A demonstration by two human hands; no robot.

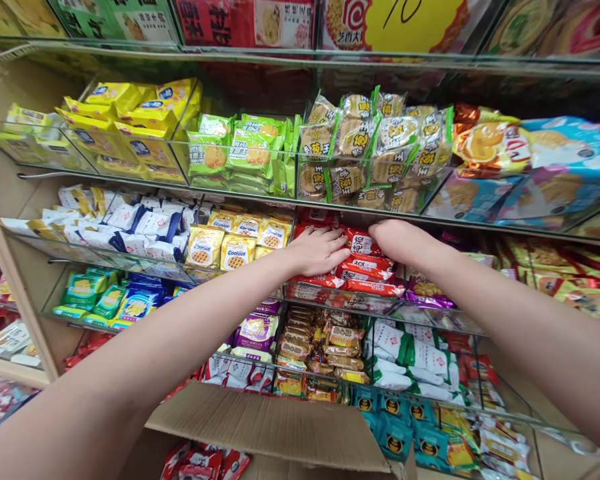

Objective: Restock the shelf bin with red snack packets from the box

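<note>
My left hand (320, 251) lies flat on red snack packets (366, 267) in a compartment of the middle shelf, its fingers stretched out. At the right side of the same compartment is my right hand (397, 240), against the upper red packets; its fingertips are turned away and hidden. Yellow cookie packets (237, 250) fill the compartment left of my left hand. Below my arms stands an open cardboard box (270, 423), with more red packets (205, 461) visible inside it.
Clear shelf edges run across just above my hands and in front of the packets. Green-edged round biscuit packs (375, 143) sit on the shelf above. Brown packets (323, 337) and white-and-green packets (415, 353) lie below. Purple packets (430, 290) adjoin on the right.
</note>
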